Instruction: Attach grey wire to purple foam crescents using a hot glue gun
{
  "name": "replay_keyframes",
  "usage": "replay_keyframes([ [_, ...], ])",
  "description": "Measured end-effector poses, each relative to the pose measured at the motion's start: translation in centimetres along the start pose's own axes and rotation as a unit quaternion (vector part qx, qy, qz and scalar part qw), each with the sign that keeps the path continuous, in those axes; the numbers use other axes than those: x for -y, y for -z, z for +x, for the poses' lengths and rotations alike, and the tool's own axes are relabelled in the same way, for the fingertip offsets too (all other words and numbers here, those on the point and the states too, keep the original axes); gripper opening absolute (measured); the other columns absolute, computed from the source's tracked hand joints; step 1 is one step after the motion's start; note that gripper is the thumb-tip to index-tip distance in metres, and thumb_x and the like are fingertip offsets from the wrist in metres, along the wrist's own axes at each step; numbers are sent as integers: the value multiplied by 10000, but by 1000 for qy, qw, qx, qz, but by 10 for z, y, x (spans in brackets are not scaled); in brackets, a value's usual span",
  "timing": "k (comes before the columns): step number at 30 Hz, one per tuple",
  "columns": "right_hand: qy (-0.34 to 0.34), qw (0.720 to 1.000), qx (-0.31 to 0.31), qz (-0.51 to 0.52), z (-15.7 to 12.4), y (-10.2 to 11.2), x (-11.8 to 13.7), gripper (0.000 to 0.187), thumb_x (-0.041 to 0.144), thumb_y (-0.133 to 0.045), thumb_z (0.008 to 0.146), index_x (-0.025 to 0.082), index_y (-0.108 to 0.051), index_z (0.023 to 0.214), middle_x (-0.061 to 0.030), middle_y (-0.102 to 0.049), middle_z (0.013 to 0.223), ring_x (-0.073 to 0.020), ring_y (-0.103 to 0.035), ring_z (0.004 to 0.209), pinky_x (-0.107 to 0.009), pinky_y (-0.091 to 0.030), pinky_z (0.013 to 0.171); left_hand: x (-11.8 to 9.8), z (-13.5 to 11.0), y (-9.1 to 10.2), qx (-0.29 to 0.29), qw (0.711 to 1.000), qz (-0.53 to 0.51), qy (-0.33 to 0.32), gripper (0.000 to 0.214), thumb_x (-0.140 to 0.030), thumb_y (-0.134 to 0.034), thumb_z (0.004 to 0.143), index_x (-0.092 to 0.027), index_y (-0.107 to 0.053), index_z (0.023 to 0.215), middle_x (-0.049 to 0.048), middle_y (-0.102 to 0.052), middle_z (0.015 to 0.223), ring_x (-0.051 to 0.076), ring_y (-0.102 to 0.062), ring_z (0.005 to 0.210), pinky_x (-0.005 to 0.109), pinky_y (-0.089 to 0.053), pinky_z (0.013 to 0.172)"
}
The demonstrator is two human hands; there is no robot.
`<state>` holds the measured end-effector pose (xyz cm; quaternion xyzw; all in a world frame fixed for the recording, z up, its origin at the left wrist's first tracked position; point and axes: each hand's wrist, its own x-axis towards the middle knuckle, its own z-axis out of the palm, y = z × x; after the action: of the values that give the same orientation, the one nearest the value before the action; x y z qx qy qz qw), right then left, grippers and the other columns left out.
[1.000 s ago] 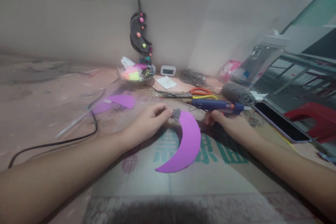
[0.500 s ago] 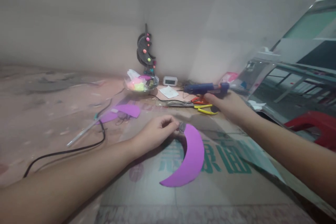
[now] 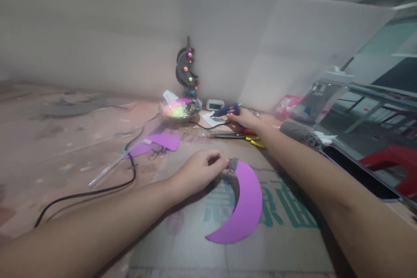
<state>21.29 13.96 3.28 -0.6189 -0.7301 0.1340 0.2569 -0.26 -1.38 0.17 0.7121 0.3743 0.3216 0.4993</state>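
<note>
My left hand (image 3: 202,169) pinches grey yarn (image 3: 233,165) on the purple crescent (image 3: 250,204); right hand (image 3: 245,118) grips glue gun (image 3: 225,110) at white paper (image 3: 207,117). Probably parking it; next calls for steady release.

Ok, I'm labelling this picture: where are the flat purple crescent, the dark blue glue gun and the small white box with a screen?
Flat purple crescent (image 3: 250,202): head view, its broad middle.
Dark blue glue gun (image 3: 223,111): head view, its barrel.
Small white box with a screen (image 3: 215,106): head view, its screen.
</note>
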Motion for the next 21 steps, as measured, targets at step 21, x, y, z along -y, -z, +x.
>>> replay_keyframes([
  [21,-32,866,210,452,-165,16,33,417,389,-493,925,235,-495,1313,-127,-592,1290,-90,-577,570,-247,-456,501,-2,-3,1,22,999,8,-23,302,-394,-481,878,-170,-520,678,-24,-488,637,113,-450,603,236,-350,578],
])
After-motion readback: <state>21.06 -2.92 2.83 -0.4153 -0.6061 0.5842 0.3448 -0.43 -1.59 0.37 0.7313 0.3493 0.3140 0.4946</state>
